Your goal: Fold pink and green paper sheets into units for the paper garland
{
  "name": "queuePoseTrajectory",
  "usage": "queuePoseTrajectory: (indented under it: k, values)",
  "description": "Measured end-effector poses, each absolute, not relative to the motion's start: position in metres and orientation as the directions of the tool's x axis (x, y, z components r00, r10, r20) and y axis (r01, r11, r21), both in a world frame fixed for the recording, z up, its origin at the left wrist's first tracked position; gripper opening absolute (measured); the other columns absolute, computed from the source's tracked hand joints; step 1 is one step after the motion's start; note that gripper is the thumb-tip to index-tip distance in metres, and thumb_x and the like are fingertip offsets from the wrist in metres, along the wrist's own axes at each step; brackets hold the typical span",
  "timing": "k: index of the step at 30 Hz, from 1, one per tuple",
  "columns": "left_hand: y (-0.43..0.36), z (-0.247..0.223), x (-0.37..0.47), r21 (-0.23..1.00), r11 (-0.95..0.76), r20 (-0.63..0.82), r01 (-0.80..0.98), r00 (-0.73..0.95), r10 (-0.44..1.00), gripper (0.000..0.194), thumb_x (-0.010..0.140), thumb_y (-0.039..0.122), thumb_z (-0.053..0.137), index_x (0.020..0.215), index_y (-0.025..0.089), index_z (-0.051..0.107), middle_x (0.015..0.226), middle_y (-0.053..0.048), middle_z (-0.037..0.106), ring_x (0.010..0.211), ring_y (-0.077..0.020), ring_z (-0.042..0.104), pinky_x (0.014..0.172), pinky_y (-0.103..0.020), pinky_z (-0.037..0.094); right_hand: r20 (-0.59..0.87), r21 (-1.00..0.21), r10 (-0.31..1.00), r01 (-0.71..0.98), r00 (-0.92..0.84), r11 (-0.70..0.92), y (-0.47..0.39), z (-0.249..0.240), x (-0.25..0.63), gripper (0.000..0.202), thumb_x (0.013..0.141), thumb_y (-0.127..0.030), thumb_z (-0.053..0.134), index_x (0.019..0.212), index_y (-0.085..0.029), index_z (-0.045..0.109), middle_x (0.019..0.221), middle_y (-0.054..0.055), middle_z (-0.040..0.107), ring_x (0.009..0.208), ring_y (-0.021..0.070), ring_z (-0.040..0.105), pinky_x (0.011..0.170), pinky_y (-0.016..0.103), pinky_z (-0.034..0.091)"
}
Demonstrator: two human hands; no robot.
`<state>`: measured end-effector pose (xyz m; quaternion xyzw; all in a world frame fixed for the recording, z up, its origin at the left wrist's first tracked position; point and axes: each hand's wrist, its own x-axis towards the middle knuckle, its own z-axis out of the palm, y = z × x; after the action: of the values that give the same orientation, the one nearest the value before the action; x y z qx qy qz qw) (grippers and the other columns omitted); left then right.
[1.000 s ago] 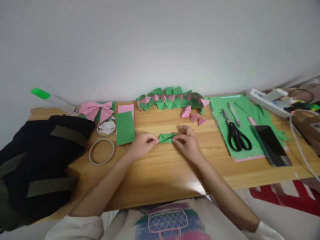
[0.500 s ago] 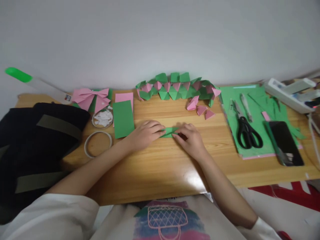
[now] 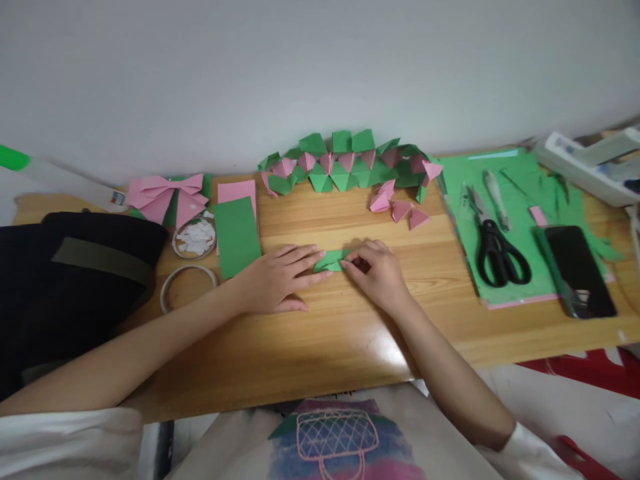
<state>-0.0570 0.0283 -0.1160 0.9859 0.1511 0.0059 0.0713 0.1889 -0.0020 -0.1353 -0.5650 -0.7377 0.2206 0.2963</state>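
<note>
- While the left hand [image 3: 280,277] lies flat, fingers spread and tips on one end of the green strip [image 3: 327,261], the right hand [image 3: 377,270] has thumb and forefinger pinched on the other end
- The strip sits low over the middle of the bench [image 3: 350,333], between the hands; its inner folds are too small to read
- To crease well, I would hold the left tips firm, square the edges, then press along the fold from the pinch outward
- Pressing too soon could set a crooked line, I judge
- Wood between the strip and the near edge gives room to turn it toward the body
- Behind, the pink pieces [image 3: 401,211] and paper chain [image 3: 340,177] limit reach
- On the left, the card [image 3: 237,237] is near the hand, and the forearm crosses the ring [image 3: 165,293] in view; contact unclear
- Scissors [image 3: 495,257] lie well apart, rightward
</note>
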Motion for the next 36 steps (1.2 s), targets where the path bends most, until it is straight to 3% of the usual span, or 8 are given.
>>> queuePoseTrajectory:
  k: [4,14,23,36]
  values:
    - [0.022,-0.121,-0.058,0.114,-0.943,0.014,0.312,0.949,0.316,0.072,0.092,0.063,0.041,0.146,0.015,0.043,0.154,-0.021,0.039,0.144,-0.0346,0.035,0.114,-0.047,0.025,0.176,-0.668,0.969,0.702,-0.174,0.247,-0.002,-0.135,0.188,0.013,0.079,-0.019,0.067,0.066,-0.020,0.065,0.068,0.004,0.064,0.072,0.0213,0.058,0.068,0.033,0.040]
    - [0.019,-0.125,-0.064,0.152,-0.938,0.020,0.312,0.948,0.318,0.077,0.092,0.065,0.039,0.148,0.011,0.038,0.156,-0.023,0.033,0.147,-0.0335,0.028,0.117,-0.045,0.019,0.158,-0.666,0.973,0.709,-0.169,0.232,-0.002,-0.134,0.188,0.016,0.080,-0.020,0.066,0.065,-0.021,0.062,0.069,0.003,0.064,0.073,0.0211,0.057,0.068,0.033,0.039]
    - [0.028,-0.122,-0.069,0.203,-0.947,0.032,0.248,0.965,0.259,0.068,0.093,0.063,0.038,0.132,0.010,0.055,0.151,-0.021,0.043,0.145,-0.0327,0.033,0.116,-0.044,0.024,0.171,-0.655,0.970,0.716,-0.171,0.242,-0.005,-0.134,0.190,0.014,0.082,-0.023,0.065,0.069,-0.021,0.062,0.070,0.004,0.065,0.072,0.0215,0.058,0.068,0.033,0.041]
    - [0.035,-0.123,-0.070,0.216,-0.955,0.047,0.203,0.975,0.218,0.067,0.092,0.066,0.037,0.121,0.010,0.061,0.153,-0.020,0.041,0.146,-0.0302,0.032,0.121,-0.040,0.017,0.151,-0.666,0.974,0.710,-0.172,0.229,-0.006,-0.129,0.191,0.014,0.084,-0.024,0.066,0.070,-0.020,0.063,0.069,0.004,0.064,0.071,0.0214,0.057,0.067,0.034,0.041]
